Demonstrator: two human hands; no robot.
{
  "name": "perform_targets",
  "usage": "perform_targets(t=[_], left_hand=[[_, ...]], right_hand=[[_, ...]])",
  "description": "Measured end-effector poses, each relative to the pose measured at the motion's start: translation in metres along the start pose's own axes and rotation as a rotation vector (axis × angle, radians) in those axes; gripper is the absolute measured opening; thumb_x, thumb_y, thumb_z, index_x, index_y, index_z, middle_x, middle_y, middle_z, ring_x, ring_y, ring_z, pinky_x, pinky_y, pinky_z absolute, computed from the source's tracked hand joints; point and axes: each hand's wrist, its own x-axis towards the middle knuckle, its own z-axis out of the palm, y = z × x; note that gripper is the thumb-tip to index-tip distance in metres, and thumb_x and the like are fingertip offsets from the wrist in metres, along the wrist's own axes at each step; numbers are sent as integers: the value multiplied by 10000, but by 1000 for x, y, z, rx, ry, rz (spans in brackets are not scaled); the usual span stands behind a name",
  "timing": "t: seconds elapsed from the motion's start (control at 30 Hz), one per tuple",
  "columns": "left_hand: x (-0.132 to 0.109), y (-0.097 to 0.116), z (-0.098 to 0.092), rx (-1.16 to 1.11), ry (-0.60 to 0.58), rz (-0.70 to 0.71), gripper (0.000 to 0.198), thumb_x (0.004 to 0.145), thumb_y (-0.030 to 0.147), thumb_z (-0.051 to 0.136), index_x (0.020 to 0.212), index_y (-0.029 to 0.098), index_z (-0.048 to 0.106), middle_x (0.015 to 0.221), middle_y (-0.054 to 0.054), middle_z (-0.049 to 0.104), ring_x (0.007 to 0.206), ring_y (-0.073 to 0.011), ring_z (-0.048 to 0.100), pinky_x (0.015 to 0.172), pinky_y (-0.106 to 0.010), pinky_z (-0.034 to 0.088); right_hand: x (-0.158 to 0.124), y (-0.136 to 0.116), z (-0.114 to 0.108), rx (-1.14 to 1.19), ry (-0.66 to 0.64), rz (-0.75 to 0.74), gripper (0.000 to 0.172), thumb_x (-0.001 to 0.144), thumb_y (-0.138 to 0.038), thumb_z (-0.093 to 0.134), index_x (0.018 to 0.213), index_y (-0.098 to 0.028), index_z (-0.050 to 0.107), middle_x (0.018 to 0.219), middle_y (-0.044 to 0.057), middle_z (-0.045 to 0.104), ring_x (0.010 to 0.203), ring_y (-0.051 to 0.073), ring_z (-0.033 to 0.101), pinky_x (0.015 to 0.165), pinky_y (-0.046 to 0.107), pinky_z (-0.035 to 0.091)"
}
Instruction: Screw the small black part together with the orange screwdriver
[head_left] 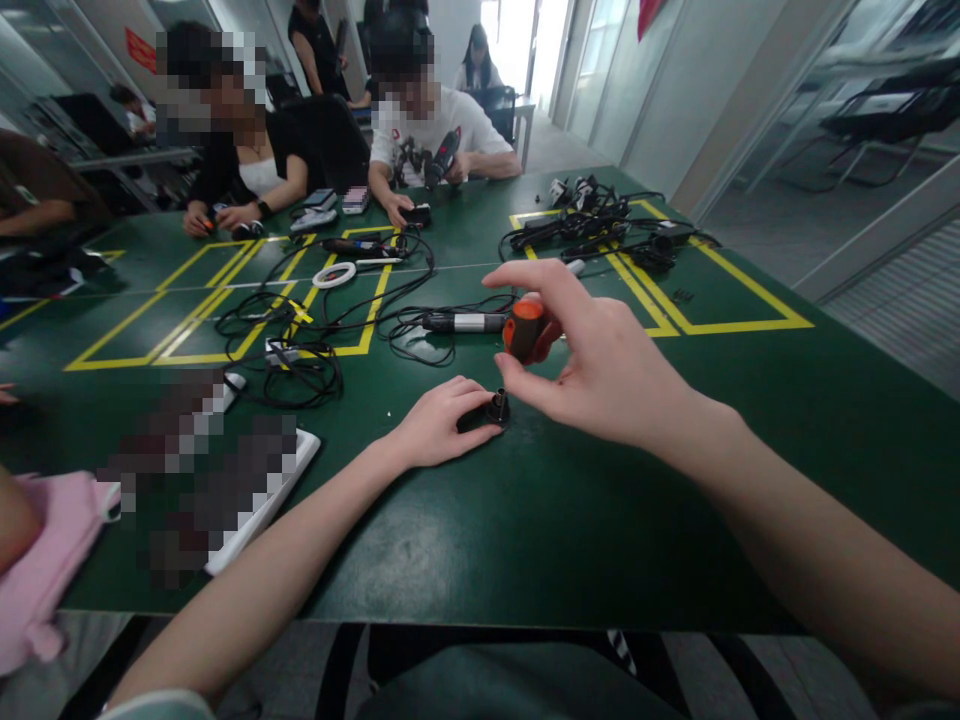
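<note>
My right hand (622,360) is raised above the table, its curled fingers holding a short orange and dark brown cylindrical piece (526,330). The index finger and thumb of that hand stand apart around the piece. Lower and to the left, my left hand (442,422) rests on the green table with finger and thumb at a small black round part (498,408). A short metal-looking post rises from that part. The cylindrical piece is above the black part, apart from it.
Behind my hands lies a black and silver cylindrical tool (469,322) with a cable. Coiled black cables (300,370) and a white ring (334,275) lie left; a cable pile (592,215) is back right. Two people sit opposite, one holding a power tool (444,158). A white-edged object (274,500) lies nearby.
</note>
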Motion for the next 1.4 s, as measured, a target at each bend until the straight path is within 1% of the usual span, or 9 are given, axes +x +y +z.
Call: perform_targets(t=[0.1, 0.33, 0.6, 0.77, 0.87, 0.97, 1.03, 1.13, 1.4], left_hand=[[0, -1, 1, 21, 14, 5, 293, 1016, 417, 693, 1191, 187, 745, 1182, -124, 762, 1098, -288, 722, 986, -456, 616], [-1, -2, 2, 37, 17, 3, 296, 1018, 432, 686, 1177, 188, 742, 1160, -117, 759, 1070, -283, 717, 964, -441, 612], [1, 1, 1, 37, 4, 5, 295, 1008, 429, 700, 1179, 191, 732, 1180, -123, 746, 1106, -290, 704, 1008, -456, 604], [1, 0, 2, 31, -3, 14, 277, 1018, 409, 688, 1180, 188, 730, 1213, -129, 739, 1144, -297, 700, 1054, -477, 591], [1, -1, 3, 41, 1, 7, 286, 1019, 418, 688, 1180, 185, 729, 1186, -129, 740, 1115, -296, 700, 1020, -473, 603], [1, -2, 4, 55, -3, -7, 289, 1010, 431, 698, 1175, 196, 734, 1206, -132, 735, 1115, -297, 693, 1013, -476, 605], [1, 0, 4, 47, -10, -8, 279, 1008, 422, 701, 1171, 199, 736, 1247, -137, 729, 1145, -300, 685, 1044, -485, 594], [2, 2, 2, 36, -19, -15, 277, 1009, 419, 699, 1172, 199, 739, 1226, -131, 731, 1129, -293, 686, 1029, -469, 597], [2, 3, 1, 46, -32, -18, 262, 1017, 419, 697, 1151, 197, 736, 1209, -123, 729, 1115, -283, 682, 997, -441, 591]], right_hand=[[0, -3, -2, 211, -47, 35, 553, 853, -135, 628, 1397, -171, 536, 943, 36, 730, 797, 202, 713, 733, 332, 541], [3, -1, 3, 591, -191, 109, 125, 833, -137, 547, 927, -217, 527, 869, 14, 654, 789, 174, 632, 781, 350, 524], [6, 15, 31, 1223, -223, 189, 93, 817, -204, 595, 883, -212, 530, 613, -95, 453, 563, 103, 440, 581, 278, 355], [2, 16, 51, 1360, -126, 207, 356, 941, -436, 780, 928, -243, 481, 614, -137, 403, 478, 64, 279, 479, 240, 228], [2, 16, 56, 1265, -70, 163, 433, 930, -472, 807, 858, -251, 442, 686, -105, 481, 489, 70, 388, 503, 247, 311], [2, 21, 49, 957, -67, 88, 331, 1006, -450, 656, 809, -230, 507, 762, -28, 541, 687, 137, 548, 705, 310, 455], [4, 25, 40, 640, -53, 70, 259, 996, -410, 585, 824, -223, 530, 764, -8, 538, 709, 158, 515, 716, 325, 415], [6, 29, 24, 138, -100, 155, 399, 944, -516, 609, 698, -238, 463, 582, -28, 428, 590, 154, 376, 634, 335, 283], [8, 24, 3, 349, -272, 216, 230, 855, -382, 727, 757, -199, 627, 673, -1, 619, 624, 159, 536, 608, 300, 391]])
